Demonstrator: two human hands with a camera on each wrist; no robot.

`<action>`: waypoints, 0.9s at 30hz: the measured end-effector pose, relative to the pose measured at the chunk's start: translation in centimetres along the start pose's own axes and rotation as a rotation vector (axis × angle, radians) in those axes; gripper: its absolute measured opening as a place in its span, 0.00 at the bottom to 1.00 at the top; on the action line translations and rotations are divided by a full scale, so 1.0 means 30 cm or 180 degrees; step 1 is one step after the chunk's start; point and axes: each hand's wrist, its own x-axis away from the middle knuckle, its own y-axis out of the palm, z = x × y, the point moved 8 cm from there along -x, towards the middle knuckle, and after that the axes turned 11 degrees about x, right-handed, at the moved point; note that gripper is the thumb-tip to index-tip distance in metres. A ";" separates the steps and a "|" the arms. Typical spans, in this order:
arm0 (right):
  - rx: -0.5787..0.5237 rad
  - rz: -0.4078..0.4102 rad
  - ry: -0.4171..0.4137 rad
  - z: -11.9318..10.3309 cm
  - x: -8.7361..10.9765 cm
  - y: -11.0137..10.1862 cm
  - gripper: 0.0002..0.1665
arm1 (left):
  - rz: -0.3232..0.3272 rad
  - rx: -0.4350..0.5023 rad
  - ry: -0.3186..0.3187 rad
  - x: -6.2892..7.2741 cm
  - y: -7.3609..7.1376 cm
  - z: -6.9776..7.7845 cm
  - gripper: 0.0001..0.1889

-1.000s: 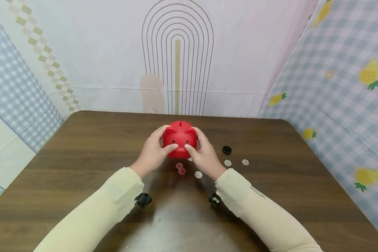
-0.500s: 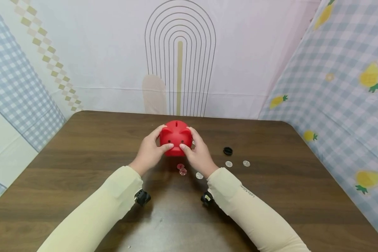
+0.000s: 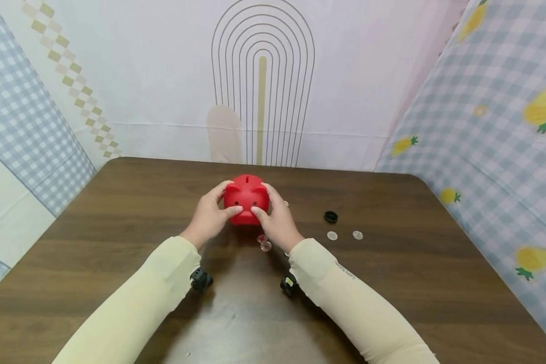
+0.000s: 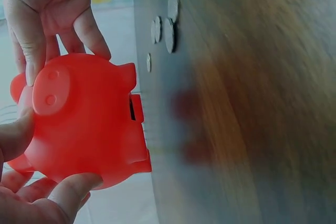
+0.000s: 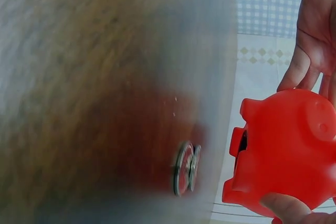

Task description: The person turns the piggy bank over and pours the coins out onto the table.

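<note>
A red piggy bank [image 3: 246, 199] is held between both hands above the brown table, its snout facing me and its coin slot on top. The left hand [image 3: 210, 212] grips its left side, thumb near the snout. On the other side the right hand [image 3: 275, 217] grips it the same way. In the left wrist view the piggy bank's feet [image 4: 142, 167] hang a little off the tabletop, and a dark opening [image 4: 132, 108] shows in its underside. Two coins [image 3: 266, 246] overlap on the table just below it, beside the right hand.
A round black cap [image 3: 330, 217] lies right of the hands on the table [image 3: 391, 283]. Nearby are two separate coins, one left [image 3: 332, 235] and one right [image 3: 357, 235]. Another coin [image 3: 286, 203] peeks out beyond the right hand. Patterned cloth [image 3: 164, 81] hangs behind the table.
Both hands have carried the piggy bank a little to the left. The right forearm now mostly covers a coin that showed before, and the coin beyond the right hand has come into sight.
</note>
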 end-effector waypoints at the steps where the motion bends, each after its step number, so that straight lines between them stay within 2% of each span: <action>1: 0.0006 -0.0003 0.0012 0.000 -0.002 0.004 0.37 | -0.0002 -0.0016 -0.0016 0.000 -0.003 -0.003 0.34; 7: 0.0114 0.0038 0.0026 0.006 -0.010 0.024 0.37 | -0.0010 -0.0021 -0.0156 -0.002 -0.015 -0.025 0.37; 16: 0.0149 0.0077 0.0081 0.009 -0.025 0.047 0.37 | 0.0000 0.0031 -0.0135 -0.014 -0.033 -0.052 0.37; 27: 0.0135 0.0000 0.0149 0.027 -0.034 0.062 0.37 | -0.0019 -0.0006 -0.0189 -0.024 -0.028 -0.070 0.35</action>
